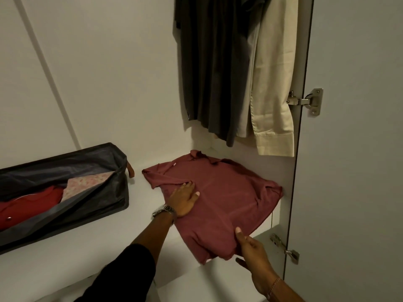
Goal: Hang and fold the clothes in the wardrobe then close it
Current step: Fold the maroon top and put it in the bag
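Right hand (pixel 254 250) pinching shirt (pixel 222 199) hem

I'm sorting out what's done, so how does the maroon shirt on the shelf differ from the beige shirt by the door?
The maroon shirt lies flat on the white shelf; the beige shirt hangs upright. The maroon shirt is under the left hand, with the right hand pinching its near edge; nobody touches the beige shirt. Both are inside the wardrobe.
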